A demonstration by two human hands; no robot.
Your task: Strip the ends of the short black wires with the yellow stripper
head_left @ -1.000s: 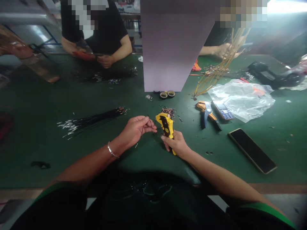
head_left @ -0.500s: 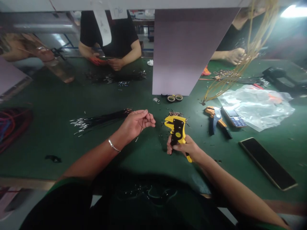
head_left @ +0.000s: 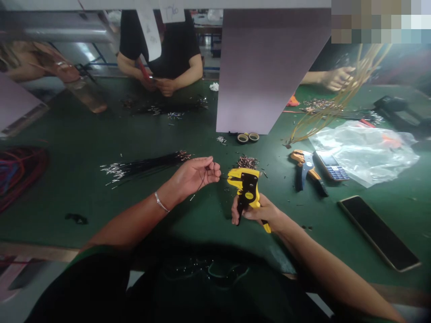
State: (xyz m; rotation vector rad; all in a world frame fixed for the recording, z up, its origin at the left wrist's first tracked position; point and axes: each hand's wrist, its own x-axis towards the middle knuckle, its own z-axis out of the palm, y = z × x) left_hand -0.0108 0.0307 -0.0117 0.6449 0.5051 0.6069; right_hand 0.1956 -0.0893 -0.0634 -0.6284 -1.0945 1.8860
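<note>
Between thumb and fingers, my left hand (head_left: 198,177) pinches a thin black wire (head_left: 203,180). One end of it dangles below with a small silver terminal, and the other end reaches toward the tool's jaws; whether it is inside them I cannot tell. My right hand (head_left: 257,211) is wrapped round the handles of yellow-and-black wire strippers (head_left: 247,186), jaws pointing left at the wire. Behind the strippers lies a small heap of copper-coloured bits (head_left: 247,162). Left of my left hand a bundle of black wires (head_left: 148,166) lies flat, with silver terminals at its left end.
On the right are orange-and-blue strippers (head_left: 306,168), a keypad phone (head_left: 332,165), a smartphone (head_left: 379,233) and a clear plastic bag (head_left: 367,152). Tape rolls (head_left: 248,137) lie by a pale divider panel (head_left: 259,72). Yellow wires (head_left: 323,112) hang down. Co-workers' hands (head_left: 164,85) are across the table.
The strippers have turned slightly and shifted left, closer to my left hand, and the wire's end now reaches their jaws. The co-worker opposite has raised a red-handled tool.
</note>
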